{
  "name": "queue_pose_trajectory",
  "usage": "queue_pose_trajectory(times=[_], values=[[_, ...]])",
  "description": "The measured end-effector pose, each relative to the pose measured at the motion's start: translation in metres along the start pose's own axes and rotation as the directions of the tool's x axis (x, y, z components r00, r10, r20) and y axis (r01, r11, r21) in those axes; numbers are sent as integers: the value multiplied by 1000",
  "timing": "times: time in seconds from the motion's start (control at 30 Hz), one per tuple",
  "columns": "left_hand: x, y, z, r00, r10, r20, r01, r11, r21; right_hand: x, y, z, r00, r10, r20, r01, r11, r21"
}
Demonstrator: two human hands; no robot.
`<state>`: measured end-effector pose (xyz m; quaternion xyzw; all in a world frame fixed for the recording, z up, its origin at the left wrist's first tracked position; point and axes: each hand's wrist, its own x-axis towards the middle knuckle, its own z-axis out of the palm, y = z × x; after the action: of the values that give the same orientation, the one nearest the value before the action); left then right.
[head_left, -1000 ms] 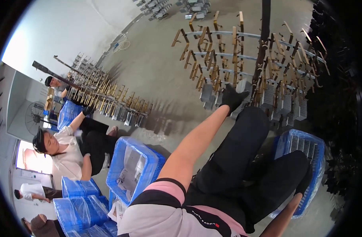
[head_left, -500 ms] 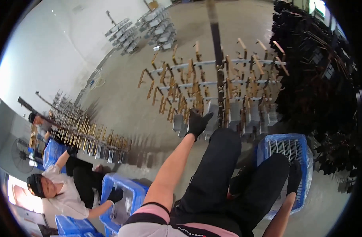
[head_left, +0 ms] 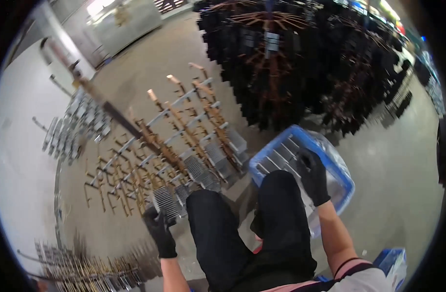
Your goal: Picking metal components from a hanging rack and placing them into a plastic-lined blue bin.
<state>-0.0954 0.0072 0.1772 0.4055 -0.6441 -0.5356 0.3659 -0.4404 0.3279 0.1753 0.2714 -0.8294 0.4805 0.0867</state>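
My left hand, in a black glove, is beside the lower end of a finned grey metal part hanging on the rack. Its thumb and fingers are apart, and it may be touching that part's edge. My right hand, also in a black glove, reaches into a blue crate on my right. Its fingers are curled down among finned metal parts; whatever they grip is hidden. More finned parts hang low on the rack's brass-coloured hooks, close to my knees.
A dark pole slants up from the rack. Dense racks of black parts stand ahead on the right. Another rack of silver parts is by the white wall at left, and one with brass-coloured hooks at lower left. A blue container sits at lower right.
The view has swung right, so the co-worker at left is out of sight. My left hand has moved lower, to the rack's near end; my right hand is still in the crate.
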Motion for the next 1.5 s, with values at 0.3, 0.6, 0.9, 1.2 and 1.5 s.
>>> queue_pose_trajectory(times=[0.3,0.6,0.9,1.2,1.5], values=[[-44,101,129,578,752,317,-790,416,451,-38,-142,11,929,-300,216,101,768,632],[-43,108,155,431,676,598,-899,261,352,2,5,-24,993,116,-16,-102,920,378],[5,28,84,752,513,414,-642,428,636,-27,150,28,959,39,280,101,879,-466],[4,30,96,782,456,425,-611,429,665,-40,207,105,926,205,316,54,757,-651],[16,16,68,866,466,182,-472,640,606,-41,210,113,939,54,340,161,804,-572]])
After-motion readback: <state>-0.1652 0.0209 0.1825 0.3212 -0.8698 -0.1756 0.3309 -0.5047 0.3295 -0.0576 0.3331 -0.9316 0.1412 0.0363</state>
